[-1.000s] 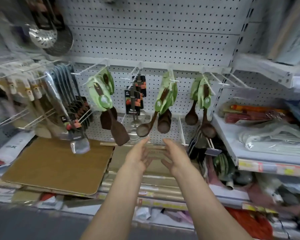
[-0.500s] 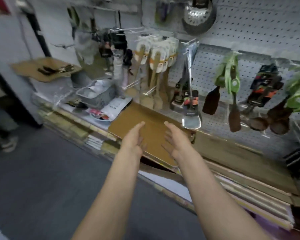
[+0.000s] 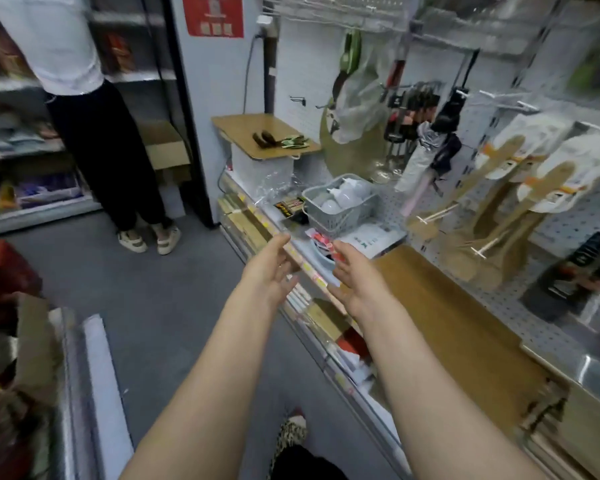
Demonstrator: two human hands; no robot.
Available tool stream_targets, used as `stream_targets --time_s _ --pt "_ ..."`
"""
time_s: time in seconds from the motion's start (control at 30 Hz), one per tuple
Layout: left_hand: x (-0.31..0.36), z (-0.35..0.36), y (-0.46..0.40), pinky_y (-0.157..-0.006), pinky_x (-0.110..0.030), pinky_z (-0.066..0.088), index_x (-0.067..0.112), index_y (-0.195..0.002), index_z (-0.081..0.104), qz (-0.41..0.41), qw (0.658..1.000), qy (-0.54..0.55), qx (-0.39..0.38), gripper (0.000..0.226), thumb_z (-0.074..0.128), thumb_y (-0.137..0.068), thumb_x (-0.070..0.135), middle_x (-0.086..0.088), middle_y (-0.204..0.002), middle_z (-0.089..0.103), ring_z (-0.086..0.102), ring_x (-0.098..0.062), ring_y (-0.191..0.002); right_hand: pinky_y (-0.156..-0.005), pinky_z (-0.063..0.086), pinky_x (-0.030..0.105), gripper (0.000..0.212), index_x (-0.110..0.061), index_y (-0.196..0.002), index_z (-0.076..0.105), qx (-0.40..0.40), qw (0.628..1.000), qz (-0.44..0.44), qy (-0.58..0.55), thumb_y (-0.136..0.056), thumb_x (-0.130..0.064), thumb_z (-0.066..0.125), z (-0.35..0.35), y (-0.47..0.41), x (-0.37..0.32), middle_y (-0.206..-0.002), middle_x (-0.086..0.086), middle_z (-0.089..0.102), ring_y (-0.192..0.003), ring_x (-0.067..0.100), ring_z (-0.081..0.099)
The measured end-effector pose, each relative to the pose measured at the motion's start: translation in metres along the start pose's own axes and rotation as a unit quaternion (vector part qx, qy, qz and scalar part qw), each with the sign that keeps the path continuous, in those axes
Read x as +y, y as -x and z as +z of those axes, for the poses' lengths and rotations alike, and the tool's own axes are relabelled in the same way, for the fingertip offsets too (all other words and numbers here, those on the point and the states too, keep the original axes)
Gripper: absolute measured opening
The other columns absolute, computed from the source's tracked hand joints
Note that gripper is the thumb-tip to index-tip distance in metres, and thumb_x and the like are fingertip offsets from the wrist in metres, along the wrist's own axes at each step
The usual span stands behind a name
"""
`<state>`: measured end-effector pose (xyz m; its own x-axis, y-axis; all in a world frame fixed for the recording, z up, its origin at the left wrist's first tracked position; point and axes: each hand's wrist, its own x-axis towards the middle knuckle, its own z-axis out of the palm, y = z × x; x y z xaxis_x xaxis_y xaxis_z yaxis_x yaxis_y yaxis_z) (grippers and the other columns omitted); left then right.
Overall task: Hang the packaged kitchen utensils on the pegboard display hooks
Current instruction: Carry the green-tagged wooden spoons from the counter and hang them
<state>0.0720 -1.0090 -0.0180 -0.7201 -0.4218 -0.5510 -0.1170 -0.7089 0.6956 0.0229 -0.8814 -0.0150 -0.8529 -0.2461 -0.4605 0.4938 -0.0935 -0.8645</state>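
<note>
Honestly, both hands are empty right now, left hand [image 3: 270, 271] and right hand [image 3: 355, 280] out front with fingers loosely spread, holding nothing. Next packaged utensils [image 3: 281, 140] sit on the little wooden board [image 3: 243, 128] past the gray basket [image 3: 340, 211], well apart. Risk I see: reaching over could clip that basket or nudge the pack off the edge

Pretty even indoor light from overhead, bright enough, hardly any hard shadows on the grey floor [image 3: 160, 306]. Lots of motion blur though: the shelves at far left [image 3: 11, 109] and the pegboard [image 3: 548, 216] stuff on the right are smeared. Wide-angle lens bends the edges, and plastic wrapping [image 3: 357, 98] catches some glare
</note>
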Motion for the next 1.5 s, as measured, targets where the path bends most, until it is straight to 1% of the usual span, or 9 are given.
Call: stream_targets --time_s 0.23,0.3,0.47,0.67,0.83,1.0,1.1,1.33,1.5 --pt "0.110 -0.001 -0.120 -0.088 -0.036 0.046 0.016 -0.138 0.058 0.053 0.997 0.024 0.047 0.057 0.075 -0.087 0.035 -0.006 -0.146 0.053 0.052 -0.019 -0.131 -0.099 0.048 0.040 0.019 -0.024 -0.106 0.063 -0.072 0.997 0.010 0.003 -0.092 -0.035 0.071 0.110 -0.131 -0.053 -0.112 -0.003 0.060 -0.115 0.016 0.054" --pt "0.142 0.009 -0.156 -0.089 -0.035 0.045 0.016 -0.142 0.056 0.062 0.996 0.020 0.058 0.061 0.075 -0.087 0.035 -0.008 -0.148 0.051 0.050 -0.019 -0.134 -0.096 0.048 0.039 0.025 -0.023 -0.114 0.063 -0.086 0.996 0.009 0.004 -0.094 -0.036 0.069 0.137 -0.169 -0.075 -0.112 -0.004 0.059 -0.114 0.015 0.054" --pt "0.208 0.031 -0.239 -0.077 -0.030 0.051 0.014 -0.138 0.059 0.073 0.995 0.027 0.070 0.054 0.074 -0.089 0.033 -0.010 -0.148 0.051 0.052 -0.022 -0.134 -0.099 0.047 0.038 0.014 -0.025 -0.105 0.059 -0.091 0.996 0.013 -0.004 -0.096 -0.032 0.067 0.193 -0.254 -0.127 -0.101 -0.008 0.059 -0.087 0.002 0.055" --pt "0.268 0.032 -0.333 -0.077 -0.029 0.052 0.011 -0.133 0.061 0.063 0.995 0.033 0.074 0.051 0.075 -0.088 0.032 -0.008 -0.139 0.059 0.061 -0.016 -0.109 -0.094 0.047 0.038 0.020 -0.022 -0.110 0.061 -0.081 0.996 0.030 0.023 -0.094 -0.032 0.069 0.257 -0.342 -0.145 -0.106 -0.004 0.059 -0.095 0.011 0.056" --pt "0.318 0.038 -0.427 -0.087 -0.032 0.050 0.011 -0.132 0.059 0.041 0.998 0.016 0.054 0.048 0.074 -0.090 0.029 -0.009 -0.138 0.057 0.058 -0.018 -0.109 -0.089 0.049 0.036 0.035 -0.013 -0.122 0.061 -0.036 0.999 0.034 0.010 -0.093 -0.031 0.071 0.307 -0.424 -0.156 -0.123 0.004 0.059 -0.120 0.020 0.055" --pt "0.378 0.044 -0.523 -0.070 -0.029 0.052 0.009 -0.131 0.059 -0.004 1.000 -0.022 0.007 0.050 0.077 -0.088 0.028 -0.009 -0.128 0.061 0.061 -0.019 -0.110 -0.102 0.051 0.042 0.031 -0.017 -0.115 0.064 0.037 0.999 0.020 -0.009 -0.090 -0.033 0.075 0.359 -0.509 -0.175 -0.120 0.006 0.061 -0.108 0.020 0.058" --pt "0.418 0.047 -0.577 -0.078 -0.030 0.051 0.011 -0.121 0.060 -0.030 0.998 -0.055 -0.018 0.039 0.075 -0.090 0.028 -0.007 -0.121 0.061 0.060 -0.017 -0.103 -0.105 0.050 0.044 0.041 -0.017 -0.125 0.062 0.075 0.997 0.025 -0.015 -0.090 -0.033 0.075 0.395 -0.554 -0.188 -0.121 0.004 0.061 -0.108 0.020 0.058" --pt "0.467 0.077 -0.691 -0.087 -0.035 0.049 0.013 -0.123 0.059 -0.061 0.989 -0.123 -0.048 0.042 0.076 -0.089 0.031 -0.008 -0.137 0.059 0.058 -0.020 -0.115 -0.087 0.054 0.035 0.038 -0.014 -0.129 0.060 0.166 0.982 0.055 -0.075 -0.094 -0.027 0.071 0.433 -0.633 -0.210 -0.123 0.005 0.062 -0.114 0.022 0.058" --pt "0.475 0.109 -0.758 -0.095 -0.033 0.046 0.018 -0.118 0.056 -0.087 0.981 -0.146 -0.089 0.033 0.070 -0.093 0.032 -0.007 -0.148 0.052 0.050 -0.021 -0.135 -0.102 0.048 0.042 0.051 -0.011 -0.139 0.055 0.206 0.973 0.065 -0.084 -0.095 -0.030 0.070 0.431 -0.703 -0.222 -0.143 0.011 0.055 -0.129 0.027 0.054"
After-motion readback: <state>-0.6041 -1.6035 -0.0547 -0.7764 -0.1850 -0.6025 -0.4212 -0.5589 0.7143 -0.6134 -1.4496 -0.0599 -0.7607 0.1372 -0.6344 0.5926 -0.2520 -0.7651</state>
